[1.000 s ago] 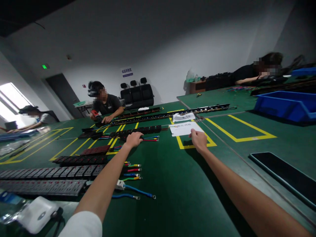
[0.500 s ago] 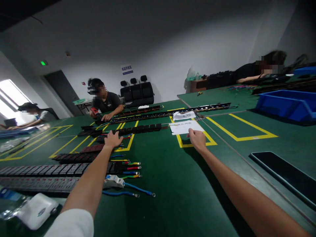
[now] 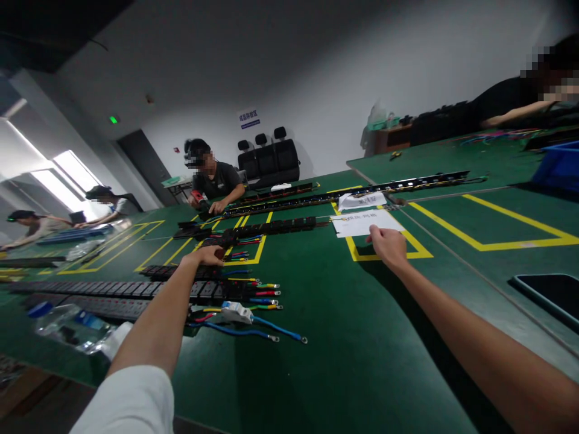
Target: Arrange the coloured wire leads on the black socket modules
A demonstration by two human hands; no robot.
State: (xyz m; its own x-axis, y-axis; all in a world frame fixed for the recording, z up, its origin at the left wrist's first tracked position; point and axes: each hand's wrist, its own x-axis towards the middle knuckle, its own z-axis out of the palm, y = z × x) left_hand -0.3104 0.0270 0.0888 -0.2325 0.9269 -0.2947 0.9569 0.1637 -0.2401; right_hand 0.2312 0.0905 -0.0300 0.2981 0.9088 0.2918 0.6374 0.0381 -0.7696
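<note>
My left hand (image 3: 205, 256) reaches out over the green table (image 3: 325, 337), fingers curled down onto the end of a short dark socket strip (image 3: 181, 272); its wires with coloured ends (image 3: 265, 293) lie just right of it. Further out lies a longer black socket strip (image 3: 271, 228). My right hand (image 3: 386, 246) is stretched forward and pinches the near edge of a white paper sheet (image 3: 362, 223), which lies on a yellow taped rectangle (image 3: 384, 256).
Long socket strips (image 3: 90, 290) and a plastic bottle (image 3: 72, 325) sit at near left, a white breaker with blue wires (image 3: 237, 312) beside them. A person across the table (image 3: 212, 181) holds a red tool. A blue bin (image 3: 558, 166) and black tray (image 3: 549, 295) stand right.
My left hand has drawn back and to the left, from the longer black strip to the short dark strip nearer me. My right hand stays at the paper. My head has turned left.
</note>
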